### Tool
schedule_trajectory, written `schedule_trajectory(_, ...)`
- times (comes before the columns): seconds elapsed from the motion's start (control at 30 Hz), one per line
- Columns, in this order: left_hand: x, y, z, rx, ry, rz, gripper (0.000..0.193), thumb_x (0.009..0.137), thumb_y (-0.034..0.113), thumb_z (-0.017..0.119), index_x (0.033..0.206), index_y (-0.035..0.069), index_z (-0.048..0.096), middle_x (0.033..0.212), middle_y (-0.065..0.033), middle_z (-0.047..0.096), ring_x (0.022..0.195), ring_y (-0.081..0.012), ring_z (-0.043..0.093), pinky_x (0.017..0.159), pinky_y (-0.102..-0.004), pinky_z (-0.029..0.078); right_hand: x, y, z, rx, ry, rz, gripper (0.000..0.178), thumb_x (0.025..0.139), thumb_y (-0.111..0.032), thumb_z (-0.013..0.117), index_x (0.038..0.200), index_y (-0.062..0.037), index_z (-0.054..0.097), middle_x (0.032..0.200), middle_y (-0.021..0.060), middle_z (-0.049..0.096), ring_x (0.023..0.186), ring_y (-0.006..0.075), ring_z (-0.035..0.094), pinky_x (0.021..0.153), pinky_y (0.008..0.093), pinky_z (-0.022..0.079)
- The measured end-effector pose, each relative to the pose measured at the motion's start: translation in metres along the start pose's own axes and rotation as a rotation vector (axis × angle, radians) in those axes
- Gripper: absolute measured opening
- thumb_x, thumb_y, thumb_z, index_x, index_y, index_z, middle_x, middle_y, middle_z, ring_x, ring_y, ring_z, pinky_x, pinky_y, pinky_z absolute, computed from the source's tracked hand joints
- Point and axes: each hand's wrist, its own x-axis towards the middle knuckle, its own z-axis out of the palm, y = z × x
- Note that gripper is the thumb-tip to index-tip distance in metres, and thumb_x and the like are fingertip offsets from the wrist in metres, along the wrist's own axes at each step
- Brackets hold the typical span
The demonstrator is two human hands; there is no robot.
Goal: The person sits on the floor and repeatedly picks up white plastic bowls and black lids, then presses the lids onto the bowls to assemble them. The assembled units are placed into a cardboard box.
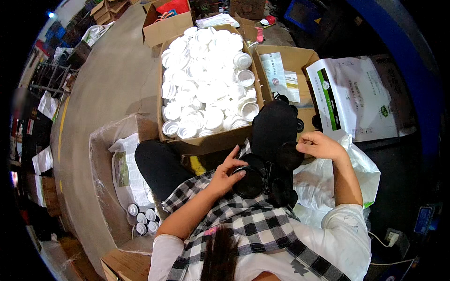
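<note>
In my lap, several round black plastic lids [281,189] lie on the black-and-white checked apron, hard to tell apart against my dark trousers. My left hand [227,173] has its thumb over the edge of one round black lid [248,182], its index finger stretched out forward. Beyond my right knee side, my right hand [321,146] pinches the rim of another round black lid [289,157] between thumb and fingers. A large carton [206,143] heaped with white round plastic caps [213,84] stands in front of my knees.
An open carton [307,58] with papers and a few black pieces stands at the right, beside a printed carton flap [358,98]. A white plastic bag [361,175] lies below. At my left, a plastic-lined box [101,178] holds several white-and-black capped pieces [150,214].
</note>
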Motion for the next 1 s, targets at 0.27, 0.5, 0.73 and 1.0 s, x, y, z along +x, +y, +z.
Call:
schedule_trajectory(0.27, 0.010, 0.004, 0.020, 0.069, 0.251, -0.048, 0.033, 0.082, 0.000, 0.056, 0.113, 0.005, 0.047, 0.103, -0.0056, 0.052, 0.096, -0.0117, 0.049, 0.084, -0.0244, 0.040, -0.002, -0.060, 0.043, -0.391, 0.174, -0.595, 0.099, 0.056, -0.057, 0.073, 0.126, 0.0034, 0.038, 0.130, 0.0237, 0.038, 0.124, 0.0387, 0.032, 0.103, 0.0488, 0.023)
schedule_trajectory(0.5, 0.013, 0.025, 0.018, 0.328, 0.229, 0.076, 0.042, 0.074, -0.001, 0.063, 0.113, 0.003, 0.048, 0.106, -0.0072, 0.052, 0.101, -0.0172, 0.049, 0.090, -0.0298, 0.038, 0.019, -0.053, 0.088, -0.479, 0.121, -0.407, 0.081, 0.067, -0.031, 0.063, 0.126, 0.0141, 0.030, 0.099, 0.0230, 0.055, 0.096, 0.0347, 0.052, 0.095, 0.0440, 0.029)
schedule_trajectory(0.73, 0.003, 0.010, 0.020, 0.267, 0.025, 0.388, 0.038, 0.067, -0.007, 0.063, 0.103, 0.004, 0.054, 0.100, -0.0094, 0.054, 0.094, -0.0192, 0.053, 0.086, -0.0324, 0.040, 0.015, -0.049, 0.088, -0.526, 0.045, -0.340, 0.048, 0.067, -0.026, 0.062, 0.107, -0.0015, 0.053, 0.073, 0.0119, 0.062, 0.075, 0.0290, 0.060, 0.073, 0.0391, 0.038)
schedule_trajectory(1.0, -0.016, 0.065, 0.026, 0.737, -0.166, -0.019, 0.048, 0.071, -0.002, 0.062, 0.117, 0.002, 0.049, 0.102, -0.0112, 0.060, 0.094, -0.0170, 0.056, 0.083, -0.0277, 0.042, 0.006, -0.065, 0.080, -0.406, -0.097, -0.435, 0.030, 0.068, -0.022, 0.062, 0.091, -0.0044, 0.055, 0.071, 0.0128, 0.061, 0.070, 0.0336, 0.058, 0.064, 0.0445, 0.040)
